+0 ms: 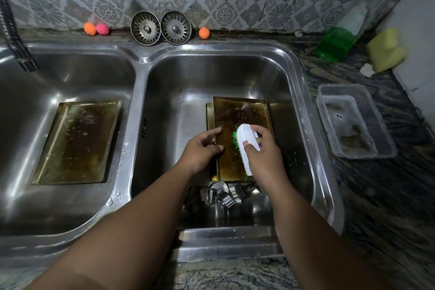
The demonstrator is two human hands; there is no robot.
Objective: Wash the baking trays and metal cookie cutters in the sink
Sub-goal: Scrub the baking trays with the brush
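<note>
Brass-coloured and stained, one baking tray (237, 115) lies flat in the right basin of the sink (141, 59), and we have both hands on it. Our right hand (264, 150) grips a white brush (244, 139), its green bristles down on the tray's right half. Our left hand (201, 148) rests with fairly straight fingers on the tray's left rim. Metal cookie cutters (226, 195) are heaped against the tray's near edge, between our forearms. A second tray (77, 141) lies in the left basin, well apart from both hands.
</note>
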